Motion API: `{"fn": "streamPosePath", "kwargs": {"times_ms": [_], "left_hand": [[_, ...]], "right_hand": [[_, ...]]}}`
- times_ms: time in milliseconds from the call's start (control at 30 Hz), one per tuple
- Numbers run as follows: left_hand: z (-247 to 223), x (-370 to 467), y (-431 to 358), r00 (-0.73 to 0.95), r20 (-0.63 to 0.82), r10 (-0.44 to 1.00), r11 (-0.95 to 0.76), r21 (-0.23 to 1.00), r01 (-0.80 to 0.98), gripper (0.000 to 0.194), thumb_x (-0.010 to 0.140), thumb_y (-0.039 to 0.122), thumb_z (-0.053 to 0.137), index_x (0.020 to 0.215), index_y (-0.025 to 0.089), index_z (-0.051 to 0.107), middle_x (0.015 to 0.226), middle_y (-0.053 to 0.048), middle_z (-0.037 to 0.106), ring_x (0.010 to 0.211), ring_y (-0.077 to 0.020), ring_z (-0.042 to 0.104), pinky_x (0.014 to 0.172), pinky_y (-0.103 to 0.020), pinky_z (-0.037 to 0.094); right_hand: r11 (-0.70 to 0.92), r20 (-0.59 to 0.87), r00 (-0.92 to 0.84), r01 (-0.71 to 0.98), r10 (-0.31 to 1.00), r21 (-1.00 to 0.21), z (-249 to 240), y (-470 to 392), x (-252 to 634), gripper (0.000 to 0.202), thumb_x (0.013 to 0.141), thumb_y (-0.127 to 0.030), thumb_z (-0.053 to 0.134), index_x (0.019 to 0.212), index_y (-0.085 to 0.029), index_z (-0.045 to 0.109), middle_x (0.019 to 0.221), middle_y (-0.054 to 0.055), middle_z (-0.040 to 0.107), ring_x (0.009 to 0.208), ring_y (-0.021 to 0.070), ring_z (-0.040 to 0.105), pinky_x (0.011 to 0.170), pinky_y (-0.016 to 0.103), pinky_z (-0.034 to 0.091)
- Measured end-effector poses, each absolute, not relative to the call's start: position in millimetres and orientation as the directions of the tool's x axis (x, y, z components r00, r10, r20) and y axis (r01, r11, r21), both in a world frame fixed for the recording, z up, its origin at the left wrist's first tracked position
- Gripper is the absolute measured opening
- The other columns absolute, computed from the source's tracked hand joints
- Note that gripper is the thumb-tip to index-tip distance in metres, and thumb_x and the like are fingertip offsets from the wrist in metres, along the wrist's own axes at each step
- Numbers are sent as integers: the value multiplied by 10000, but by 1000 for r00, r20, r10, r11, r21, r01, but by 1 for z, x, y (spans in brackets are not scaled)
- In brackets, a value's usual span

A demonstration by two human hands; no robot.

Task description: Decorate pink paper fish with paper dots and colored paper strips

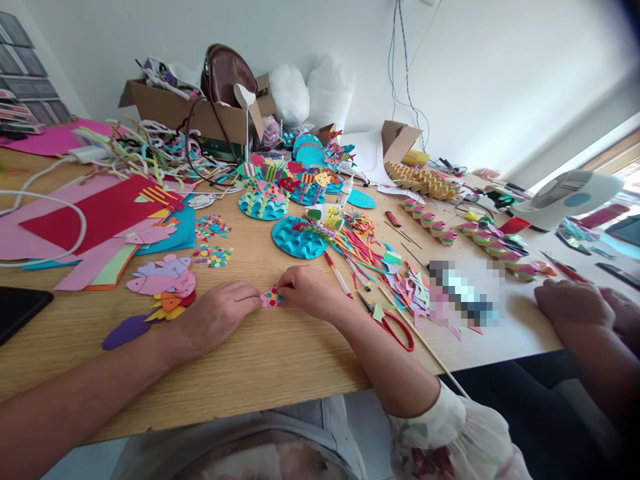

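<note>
A small pink paper fish (271, 298) with coloured dots lies on the wooden table between my hands. My left hand (219, 316) rests on the table, its fingertips closed together on the fish's left end. At the other end, my right hand (307, 291) has its fingers pinched at the dotted part, covering some of it. Left of my left hand lies a pile of paper fish (163, 280) in pink, lilac, orange and yellow, with a purple one (126, 332). Small coloured dots (213, 255) are scattered behind them.
Red-handled scissors (399, 331), a long stick (425, 345) and paper scraps (407, 287) lie right of my right hand. Blue wavy discs (300, 238) stand behind. Coloured sheets (95, 227) and a dark phone (20, 313) are left. Another person's hands (575, 307) rest at the right.
</note>
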State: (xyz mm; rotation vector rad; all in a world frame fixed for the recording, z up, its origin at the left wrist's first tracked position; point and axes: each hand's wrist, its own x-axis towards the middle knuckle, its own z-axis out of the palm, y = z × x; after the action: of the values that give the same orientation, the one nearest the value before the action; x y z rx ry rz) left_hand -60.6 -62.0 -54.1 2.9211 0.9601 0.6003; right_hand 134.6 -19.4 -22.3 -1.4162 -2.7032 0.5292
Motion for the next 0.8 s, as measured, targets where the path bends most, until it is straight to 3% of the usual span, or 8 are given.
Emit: {"fn": "streamPosePath", "kwargs": {"times_ms": [333,433,633,800], "left_hand": [[-54,-62,-62,742,368,561,-821,128,557,297,847,43,320,919,144,590,910,-62,620,853,-168,553,758,-286,457],[-55,-62,-62,737,365,569,-817,149,558,282,851,49,334,933,138,589,926,-63,619,857,-167,553,761,-285,460],[-48,-58,-65,689,369,624,-779,220,588,248,840,53,386,920,130,609,917,-62,625,879,-151,557,782,-251,469],[-31,-72,-55,616,451,646,-751,229,619,279,846,67,347,901,134,611,920,-64,633,887,-141,569,778,-242,465]], "right_hand": [[490,-86,-554,789,828,-371,-23,-20,134,173,775,-184,522,789,-147,691,771,50,675,666,110,563,556,191,350],[477,-13,-532,769,847,-426,-20,-21,136,188,795,-167,495,818,-134,679,800,48,667,692,105,560,585,189,362],[470,168,-459,695,873,-545,-6,-35,150,147,780,-129,515,701,-153,636,708,15,630,688,114,547,628,202,379],[432,152,-426,702,892,-566,-6,-57,163,148,799,-150,495,703,-170,606,734,25,616,685,129,550,609,224,382]]}}
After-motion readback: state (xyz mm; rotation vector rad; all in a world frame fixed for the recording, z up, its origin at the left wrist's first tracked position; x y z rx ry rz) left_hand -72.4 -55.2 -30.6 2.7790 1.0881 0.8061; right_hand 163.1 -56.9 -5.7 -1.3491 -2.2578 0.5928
